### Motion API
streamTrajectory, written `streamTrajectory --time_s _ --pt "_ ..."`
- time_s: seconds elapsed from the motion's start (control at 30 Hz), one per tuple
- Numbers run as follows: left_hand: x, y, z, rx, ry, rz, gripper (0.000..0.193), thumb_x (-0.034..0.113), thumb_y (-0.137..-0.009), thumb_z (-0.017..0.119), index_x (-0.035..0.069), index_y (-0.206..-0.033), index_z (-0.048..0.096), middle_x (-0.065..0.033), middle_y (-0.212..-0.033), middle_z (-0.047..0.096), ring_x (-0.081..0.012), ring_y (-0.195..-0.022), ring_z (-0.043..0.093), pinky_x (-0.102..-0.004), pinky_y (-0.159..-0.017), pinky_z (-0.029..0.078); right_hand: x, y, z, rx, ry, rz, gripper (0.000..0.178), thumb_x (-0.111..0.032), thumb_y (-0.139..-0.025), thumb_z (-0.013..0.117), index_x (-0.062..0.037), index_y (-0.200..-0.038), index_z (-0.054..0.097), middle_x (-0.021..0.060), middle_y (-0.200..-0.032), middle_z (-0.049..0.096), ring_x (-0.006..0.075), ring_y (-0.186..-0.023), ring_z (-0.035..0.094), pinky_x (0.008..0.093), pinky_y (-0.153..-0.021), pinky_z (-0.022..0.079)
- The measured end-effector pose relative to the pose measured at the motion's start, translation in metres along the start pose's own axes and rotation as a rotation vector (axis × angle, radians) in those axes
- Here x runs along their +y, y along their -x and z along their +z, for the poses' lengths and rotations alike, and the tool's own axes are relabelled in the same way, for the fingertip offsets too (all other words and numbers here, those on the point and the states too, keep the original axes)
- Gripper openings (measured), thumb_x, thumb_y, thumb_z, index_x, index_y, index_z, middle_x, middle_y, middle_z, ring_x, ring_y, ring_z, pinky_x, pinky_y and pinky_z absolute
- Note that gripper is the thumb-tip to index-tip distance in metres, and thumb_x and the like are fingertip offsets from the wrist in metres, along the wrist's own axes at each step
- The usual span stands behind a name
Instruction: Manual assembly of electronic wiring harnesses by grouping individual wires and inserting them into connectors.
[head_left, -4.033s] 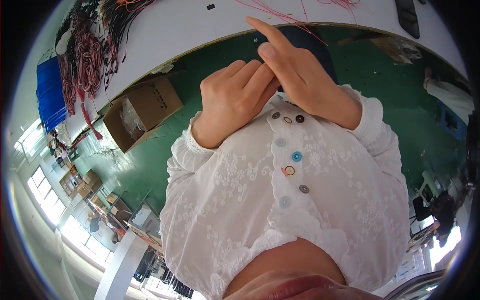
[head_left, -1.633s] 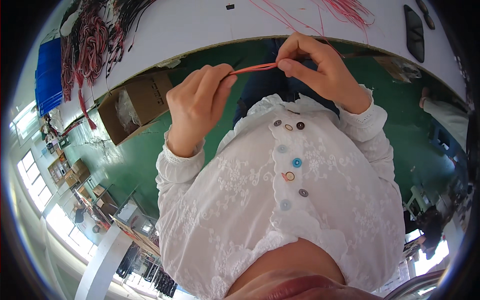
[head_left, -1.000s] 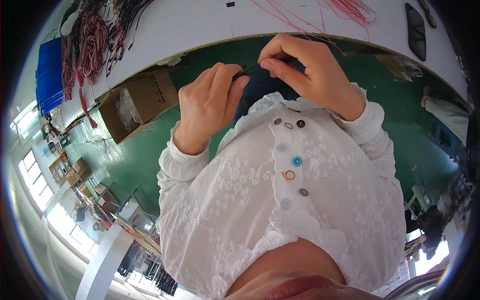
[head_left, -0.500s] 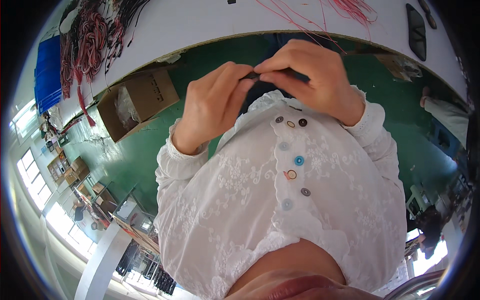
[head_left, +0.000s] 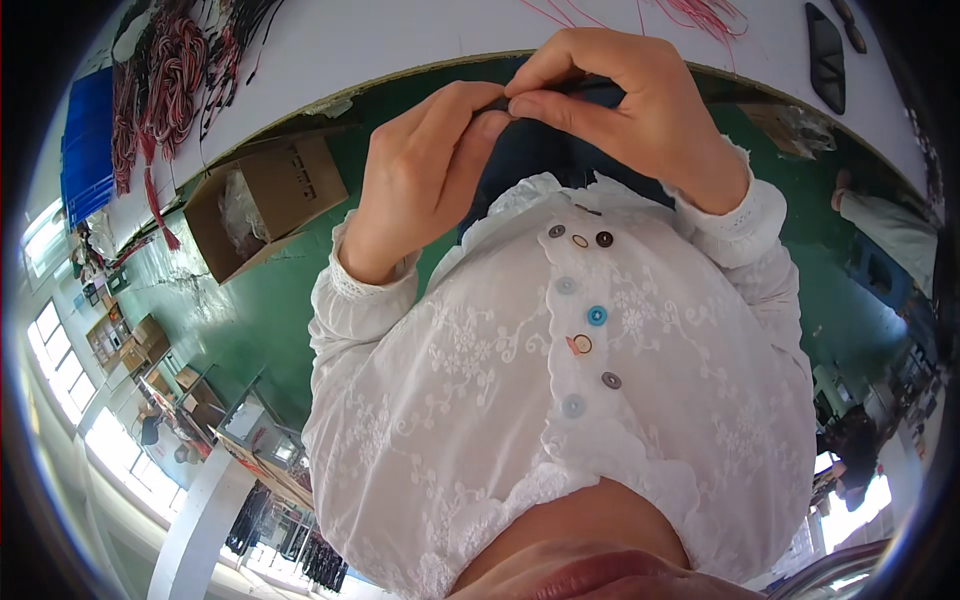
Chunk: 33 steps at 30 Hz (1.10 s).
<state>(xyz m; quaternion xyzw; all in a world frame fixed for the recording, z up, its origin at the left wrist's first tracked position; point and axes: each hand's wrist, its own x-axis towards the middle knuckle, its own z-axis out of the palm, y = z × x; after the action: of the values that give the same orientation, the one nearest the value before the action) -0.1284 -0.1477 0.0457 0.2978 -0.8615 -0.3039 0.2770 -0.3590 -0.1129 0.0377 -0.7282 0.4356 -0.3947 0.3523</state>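
Note:
My left hand (head_left: 415, 170) and my right hand (head_left: 640, 115) meet in front of my body, close to the near edge of the white table. Between the fingertips of both is a small dark thing (head_left: 504, 104), mostly covered; its kind I cannot make out. Each thumb presses against a bent index finger. Pink-red thin wires (head_left: 700, 14) lie on the table beyond my right hand. Bundles of red, black and white wires (head_left: 178, 95) are heaped at the table's far left, some hanging over the edge.
An open cardboard box (head_left: 290, 185) with clear plastic stands on the green floor to the left. A blue crate-like thing (head_left: 88, 150) is at the far left. On the table's right lies a black flat holder (head_left: 826, 60). Another person's light-clothed limb (head_left: 885, 225) shows at right.
Both hands have moved away from my body, up to the table edge, still pinched together. My right hand now covers part of the table's edge and the wires.

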Motion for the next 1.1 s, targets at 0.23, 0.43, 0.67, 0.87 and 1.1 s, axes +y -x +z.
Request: streamTrajectory --time_s 0.23,0.43,0.67,0.87,1.1 --pt "0.006 0.009 -0.002 -0.016 0.069 -0.125 0.010 0.002 -0.097 0.062 -0.003 -0.105 0.065 -0.0132 -0.088 0.070 -0.0254 -0.068 0.067 -0.0303 -0.060 0.052 -0.006 0.002 -0.010 -0.012 -0.014 -0.025 0.011 -0.005 -0.092 0.073 -0.0021 -0.102 0.071 0.0072 -0.094 0.072 0.0160 -0.082 0.069 0.0256 -0.076 0.055" --pt "0.002 0.026 0.007 -0.002 0.098 -0.018 0.012 0.002 -0.098 0.060 -0.003 -0.108 0.065 -0.0103 -0.088 0.070 -0.0184 -0.067 0.063 -0.0262 -0.060 0.049 0.015 0.018 0.002 -0.004 -0.172 -0.060 0.012 -0.011 -0.099 0.065 -0.0005 -0.103 0.070 0.0052 -0.094 0.072 0.0148 -0.082 0.068 0.0271 -0.079 0.055" --pt "-0.006 0.079 -0.020 0.425 0.536 -0.329 0.021 0.012 -0.106 0.049 -0.004 -0.113 0.061 -0.0022 -0.088 0.062 -0.0035 -0.064 0.040 -0.0197 -0.055 0.032 0.111 0.088 0.060 -0.175 -0.514 1.096 0.042 -0.037 -0.106 0.055 0.0008 -0.119 0.064 0.0139 -0.109 0.071 0.0193 -0.085 0.072 0.0304 -0.072 0.061" --pt "-0.053 0.152 -0.026 0.662 0.864 -0.403 0.027 0.027 -0.108 0.050 0.002 -0.112 0.059 0.0060 -0.070 0.034 -0.0051 -0.059 0.026 -0.0230 -0.051 0.020 0.148 0.119 0.150 0.140 -0.933 0.731 0.033 -0.034 -0.108 0.051 -0.0042 -0.118 0.061 0.0105 -0.112 0.067 0.0176 -0.095 0.069 0.0305 -0.089 0.055" --pt "-0.102 0.187 0.018 0.801 -0.644 -0.538 0.046 0.023 -0.098 0.067 -0.004 -0.133 0.054 -0.0152 -0.109 0.066 -0.0286 -0.108 0.060 -0.0400 -0.093 0.047 0.085 0.108 0.122 0.179 -1.011 0.680 0.023 -0.026 -0.109 0.050 -0.0056 -0.112 0.060 0.0096 -0.103 0.071 0.0159 -0.091 0.069 0.0305 -0.086 0.056"
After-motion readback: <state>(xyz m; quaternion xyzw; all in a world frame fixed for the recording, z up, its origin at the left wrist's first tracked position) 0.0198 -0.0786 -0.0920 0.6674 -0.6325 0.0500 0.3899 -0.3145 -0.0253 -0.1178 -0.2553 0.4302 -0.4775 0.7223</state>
